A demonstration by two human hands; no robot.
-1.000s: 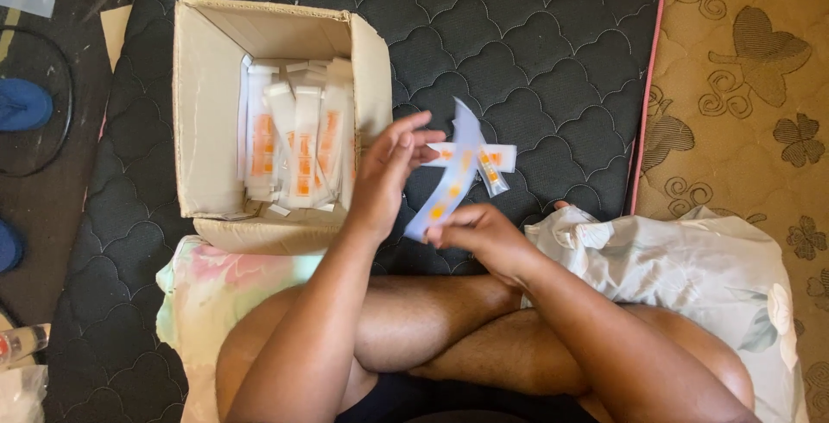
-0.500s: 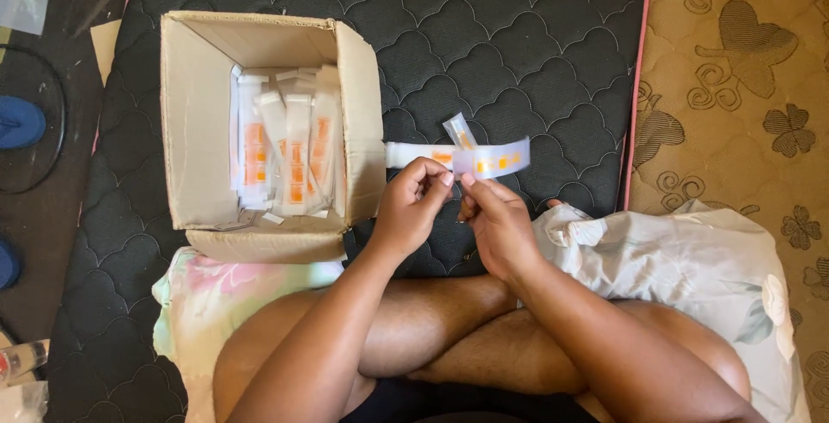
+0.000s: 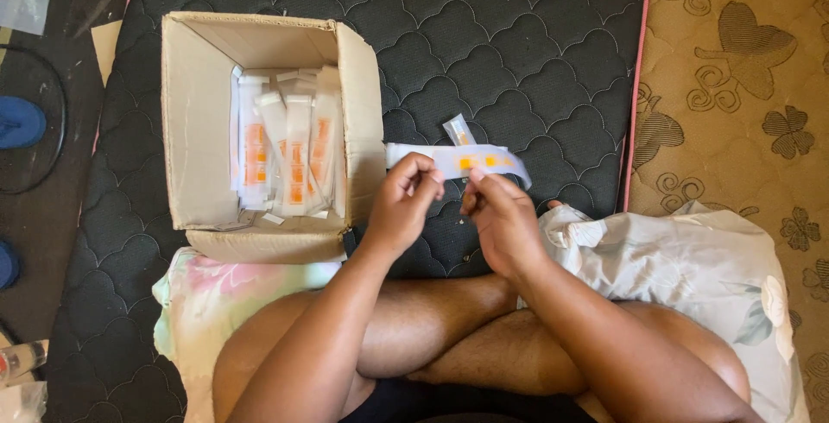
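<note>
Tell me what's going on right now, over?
Left hand and right hand both pinch a white packet strip with orange marks. Cardboard box of similar packets sits left. Nothing blocking.

One cardboard box [image 3: 194, 121] — several white-and-orange packets [image 3: 289, 142] inside, two packets [image 3: 458, 160] held, two pillows [image 3: 691, 268].

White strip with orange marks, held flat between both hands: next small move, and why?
Probably carry the white strip left and lay it in the cardboard box. Both the left hand and right hand pinch it along its lower edge, stretched out level above the black quilted mat. The open box beside the left hand holds a stack of similar white, orange-marked packets.
</note>
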